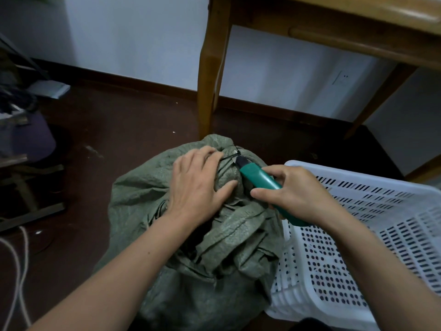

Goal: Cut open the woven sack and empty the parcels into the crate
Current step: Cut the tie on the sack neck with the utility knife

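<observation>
**A:** Where's the load?

**B:** The crumpled grey-green woven plastic sack (191, 247) sits on the dark brown floor (119, 130), touching the white perforated plastic crate (346, 173) on its right. No parcels show, and the neck is tied off.

**A:** The hands?

**B:** The left hand (198, 185) curls over the bunched neck, fingers gripping the fabric, thumb spread. The right hand (298, 194) is wrapped round a teal plastic utility knife (260, 179), its short blade laid against the thin black tie (232, 155) at the neck.

**A:** How will it handle?

**B:** I'd judge the weave soft and floppy but tough and a bit slick. It bulges, so it's probably weighty. Holding the gathered neck just below the tie looks right, with fingers off the blade's line. For tipping, I'd take the bottom corners, where the cloth bunches into a grip.

**A:** And the room?

**B:** Hard, level floor with a few pale specks. A honey-coloured wooden table leg (207, 68) stands just behind the sack, before a white wall (143, 32) with dark skirting and a white socket (340, 78). A pale cord (21, 259) trails at the far left.
</observation>
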